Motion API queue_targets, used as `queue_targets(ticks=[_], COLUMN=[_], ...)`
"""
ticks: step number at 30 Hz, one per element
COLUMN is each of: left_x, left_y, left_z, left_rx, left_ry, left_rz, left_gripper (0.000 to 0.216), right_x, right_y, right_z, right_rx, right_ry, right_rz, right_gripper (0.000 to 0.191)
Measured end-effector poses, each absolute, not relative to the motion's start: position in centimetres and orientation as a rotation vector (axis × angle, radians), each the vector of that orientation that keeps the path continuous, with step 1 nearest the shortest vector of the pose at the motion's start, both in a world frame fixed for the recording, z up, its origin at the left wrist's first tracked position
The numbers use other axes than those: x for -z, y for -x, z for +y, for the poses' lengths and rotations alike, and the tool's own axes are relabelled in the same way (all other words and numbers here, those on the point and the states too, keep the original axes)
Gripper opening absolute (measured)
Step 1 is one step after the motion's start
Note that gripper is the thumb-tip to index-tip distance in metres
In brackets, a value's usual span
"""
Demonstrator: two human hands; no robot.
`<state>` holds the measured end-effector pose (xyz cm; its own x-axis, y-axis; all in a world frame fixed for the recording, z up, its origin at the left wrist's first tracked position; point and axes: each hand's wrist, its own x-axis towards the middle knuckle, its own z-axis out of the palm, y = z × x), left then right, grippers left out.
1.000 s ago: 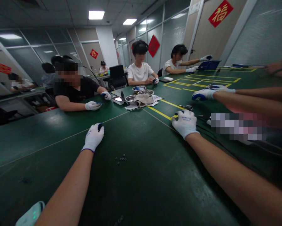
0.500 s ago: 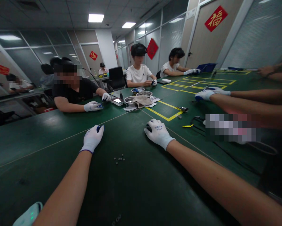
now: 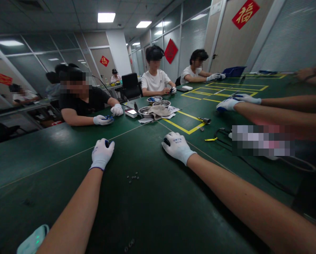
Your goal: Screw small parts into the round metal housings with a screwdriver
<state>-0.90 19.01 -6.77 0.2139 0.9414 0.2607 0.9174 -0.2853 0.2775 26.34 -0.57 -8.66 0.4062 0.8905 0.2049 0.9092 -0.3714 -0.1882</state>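
My left hand, in a white glove with a blue palm, rests on the green table with its fingers curled in. To the right, my right hand lies back up in a matching glove, its fingers bent round; a dark spot shows between thumb and fingers. What either hand holds, if anything, is hidden. Between my forearms lies a loose group of several small metal rings, touched by neither hand. More small rings sit close to the table's near side.
Metal bowls and a beige cloth stand ahead, beside a small device with a lit screen. Yellow tape marks the table. A dark metal fitting and cables lie right. Co-workers' gloved hands are nearby.
The view has tilted and shifted slightly. My left hand has turned a little and moved slightly left; my right hand stays nearly in place. The rings lie as before.
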Motion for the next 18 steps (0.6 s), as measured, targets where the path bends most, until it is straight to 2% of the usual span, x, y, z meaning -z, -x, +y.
queue_targets(ticks=[11,15,18], left_x=[8.5,8.6,8.4], left_y=[1.7,1.9,1.8], left_z=[20.6,20.8,20.8], left_rx=[-0.627,-0.768,-0.965], left_ry=[-2.410,-2.317,-2.110], left_rz=[1.583,1.601,1.596], left_gripper=[0.045,0.040,0.028], right_x=[8.8,8.9,8.8], right_y=[-26.3,-26.3,-26.3], right_z=[-0.5,-0.5,-0.4], right_rx=[0.111,0.119,0.119], right_ry=[2.392,2.398,2.395], right_rz=[-1.606,-1.602,-1.607], right_gripper=[0.038,0.037,0.037])
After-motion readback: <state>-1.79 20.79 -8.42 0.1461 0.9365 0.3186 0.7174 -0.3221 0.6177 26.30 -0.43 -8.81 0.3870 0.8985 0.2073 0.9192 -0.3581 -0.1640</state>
